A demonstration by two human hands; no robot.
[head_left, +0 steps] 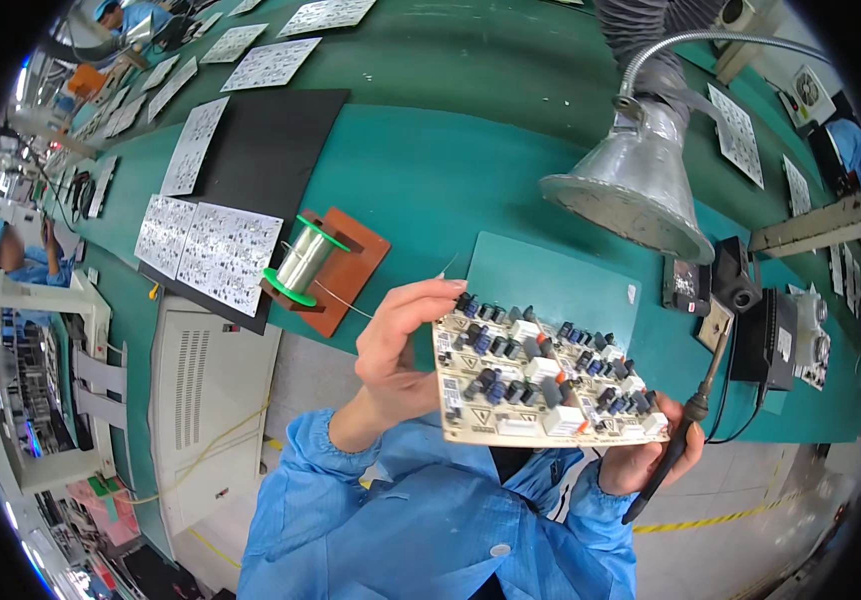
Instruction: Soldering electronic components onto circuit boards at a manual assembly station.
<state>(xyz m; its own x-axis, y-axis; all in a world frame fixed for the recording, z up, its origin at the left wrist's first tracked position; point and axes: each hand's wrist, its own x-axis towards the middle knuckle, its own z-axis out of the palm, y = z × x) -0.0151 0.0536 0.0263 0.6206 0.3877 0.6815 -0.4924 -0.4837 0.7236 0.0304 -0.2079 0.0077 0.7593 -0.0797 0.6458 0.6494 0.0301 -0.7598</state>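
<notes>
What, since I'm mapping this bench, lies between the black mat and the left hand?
The head view shows a wire spool on a brown stand between them, a strand leading from it toward the left hand.

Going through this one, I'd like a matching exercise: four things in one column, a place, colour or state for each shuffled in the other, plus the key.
Column one
1. Populated circuit board
2. Soldering iron
3. Solder spool
4. Cone-shaped hood

Column two
A. Green-rimmed, on a brown stand
B. Silver, open end facing down
C. Left side gripped by the left hand
D. Black-handled, in the right hand

Pairs: 1-C, 2-D, 3-A, 4-B
</notes>
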